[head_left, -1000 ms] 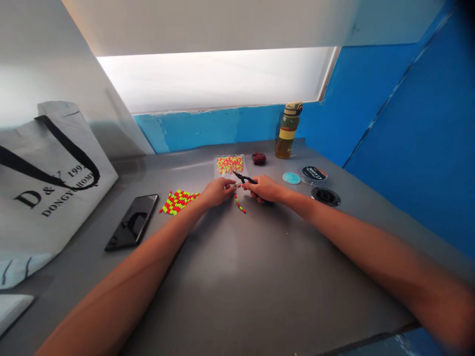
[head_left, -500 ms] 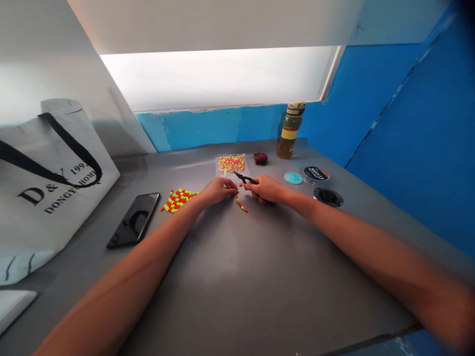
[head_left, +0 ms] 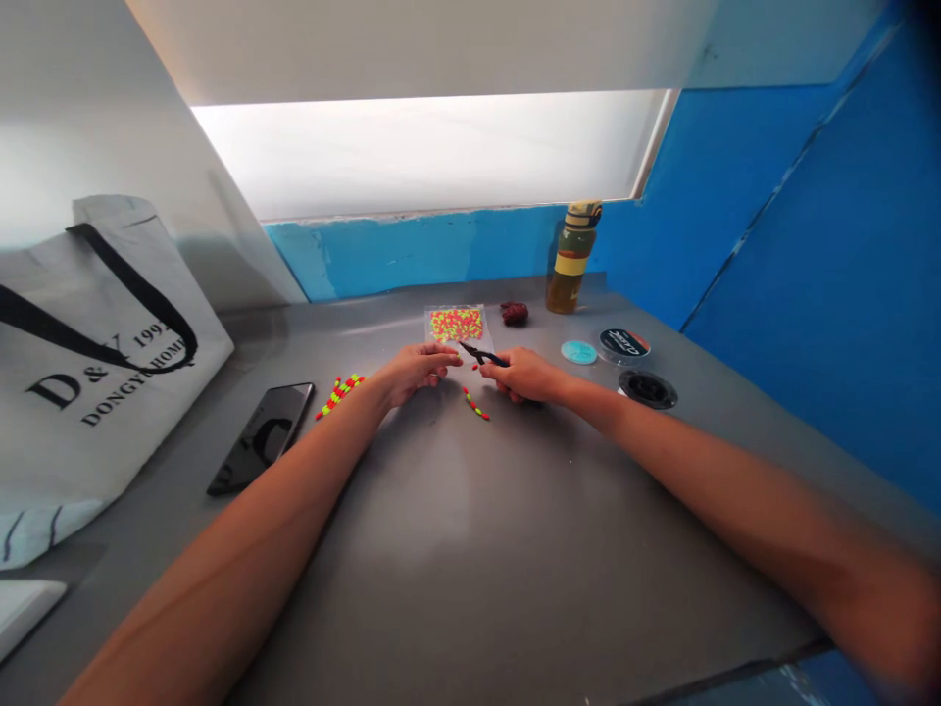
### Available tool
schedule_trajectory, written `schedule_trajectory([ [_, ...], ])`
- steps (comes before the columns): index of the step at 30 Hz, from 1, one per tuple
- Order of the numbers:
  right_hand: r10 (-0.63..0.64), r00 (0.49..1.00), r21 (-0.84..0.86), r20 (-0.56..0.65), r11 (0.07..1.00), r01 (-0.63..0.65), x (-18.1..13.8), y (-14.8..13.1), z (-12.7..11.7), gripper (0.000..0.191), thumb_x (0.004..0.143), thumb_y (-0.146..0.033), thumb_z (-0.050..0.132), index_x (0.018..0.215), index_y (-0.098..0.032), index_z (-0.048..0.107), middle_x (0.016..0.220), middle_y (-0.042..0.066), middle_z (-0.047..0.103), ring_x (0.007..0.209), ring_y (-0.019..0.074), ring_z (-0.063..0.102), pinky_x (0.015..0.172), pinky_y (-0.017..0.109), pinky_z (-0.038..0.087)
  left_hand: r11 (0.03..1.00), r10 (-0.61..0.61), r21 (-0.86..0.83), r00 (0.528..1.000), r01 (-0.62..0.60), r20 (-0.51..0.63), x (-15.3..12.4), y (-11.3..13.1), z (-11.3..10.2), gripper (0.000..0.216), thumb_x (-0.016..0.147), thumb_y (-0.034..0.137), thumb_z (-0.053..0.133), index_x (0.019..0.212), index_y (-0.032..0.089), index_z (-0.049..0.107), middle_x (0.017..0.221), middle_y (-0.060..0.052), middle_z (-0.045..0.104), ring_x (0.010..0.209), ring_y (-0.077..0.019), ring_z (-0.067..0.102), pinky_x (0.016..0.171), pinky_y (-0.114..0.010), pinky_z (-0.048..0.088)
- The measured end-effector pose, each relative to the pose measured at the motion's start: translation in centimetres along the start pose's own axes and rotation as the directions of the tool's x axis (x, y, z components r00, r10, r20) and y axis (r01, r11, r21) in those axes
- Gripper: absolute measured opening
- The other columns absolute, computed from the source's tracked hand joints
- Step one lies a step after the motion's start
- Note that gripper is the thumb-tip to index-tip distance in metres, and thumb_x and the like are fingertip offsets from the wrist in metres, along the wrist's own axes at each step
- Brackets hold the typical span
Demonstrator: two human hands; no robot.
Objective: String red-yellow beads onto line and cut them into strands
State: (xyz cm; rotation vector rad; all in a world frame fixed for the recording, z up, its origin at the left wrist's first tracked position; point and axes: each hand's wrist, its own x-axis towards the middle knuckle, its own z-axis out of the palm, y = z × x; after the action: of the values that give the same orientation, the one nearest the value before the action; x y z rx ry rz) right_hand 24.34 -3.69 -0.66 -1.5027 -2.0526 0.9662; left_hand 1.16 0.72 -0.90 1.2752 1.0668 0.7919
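My right hand [head_left: 523, 375] is closed round the handles of small dark pliers [head_left: 479, 354], whose jaws point left towards my left hand. My left hand [head_left: 413, 371] hovers just off the grey table [head_left: 470, 549] with thumb and fingers pinched near the plier tips; what they pinch is too small to make out. A short strand of red and yellow-green beads [head_left: 476, 404] lies on the table between the hands. Behind them lies a clear bag of loose red and yellow beads [head_left: 456, 324]. Finished bead strands [head_left: 339, 392] lie left of my left forearm, partly hidden by it.
A black phone [head_left: 263, 435] lies at left beside a white tote bag [head_left: 88, 363]. At the back stand a bottle [head_left: 571, 260] and a dark red lump [head_left: 514, 313]. A blue disc [head_left: 578, 352], a spool of line [head_left: 623, 343] and a black lid [head_left: 646, 388] sit at right.
My left hand has lifted and shifted slightly back and left, and now covers part of the finished bead strands. My right hand with the pliers has barely moved.
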Motion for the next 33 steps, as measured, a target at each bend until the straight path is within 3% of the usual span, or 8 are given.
schedule_trajectory([
  [5, -0.003, 1.0, -0.014, -0.002, 1.0, 0.003, 0.3, 0.1, 0.1, 0.038, 0.096, -0.052, 0.053, 0.081, -0.017, 0.06, 0.061, 0.002, 0.063, 0.046, 0.0112, 0.053, 0.045, 0.023, 0.035, 0.998, -0.024, -0.062, 0.998, 0.021, -0.058, 0.3, 0.0, -0.4, 0.027, 0.068, 0.018, 0.083, 0.093, 0.017, 0.072, 0.078, -0.002, 0.064, 0.061, -0.0067, 0.054, 0.055, -0.018, 0.044],
  [14, -0.014, 1.0, -0.066, 0.001, 0.998, 0.014, -0.1, -0.6, 0.0, 0.041, 0.097, -0.053, 0.05, 0.079, -0.017, 0.061, 0.062, 0.004, 0.064, 0.049, 0.0128, 0.054, 0.049, 0.024, 0.035, 0.994, -0.029, -0.109, 0.999, 0.026, -0.024, 0.1, 0.0, -0.6, 0.027, 0.074, 0.024, 0.083, 0.098, 0.016, 0.074, 0.109, -0.01, 0.072, 0.068, -0.0068, 0.058, 0.06, -0.019, 0.048],
  [23, -0.156, 0.987, -0.234, 0.037, 0.959, 0.16, -0.6, -1.7, -0.1, 0.037, 0.097, -0.051, 0.05, 0.098, -0.021, 0.073, 0.066, 0.003, 0.064, 0.06, 0.0165, 0.056, 0.058, 0.025, 0.034, 0.983, -0.012, -0.186, 1.0, 0.007, -0.024, -0.1, 0.5, -0.4, 0.035, 0.074, 0.017, 0.08, 0.108, 0.015, 0.073, 0.1, -0.008, 0.074, 0.062, -0.0052, 0.056, 0.058, -0.018, 0.046],
  [33, -0.06, 0.996, -0.226, 0.063, 0.971, 0.073, -0.2, -1.5, -0.1, 0.046, 0.098, -0.056, 0.047, 0.096, -0.018, 0.072, 0.064, 0.004, 0.064, 0.055, 0.0153, 0.055, 0.053, 0.025, 0.033, 0.98, 0.02, -0.196, 1.0, -0.018, 0.01, -0.2, 0.3, -0.6, 0.026, 0.074, 0.022, 0.081, 0.096, 0.015, 0.071, 0.097, -0.006, 0.072, 0.065, -0.0053, 0.055, 0.062, -0.018, 0.047],
])
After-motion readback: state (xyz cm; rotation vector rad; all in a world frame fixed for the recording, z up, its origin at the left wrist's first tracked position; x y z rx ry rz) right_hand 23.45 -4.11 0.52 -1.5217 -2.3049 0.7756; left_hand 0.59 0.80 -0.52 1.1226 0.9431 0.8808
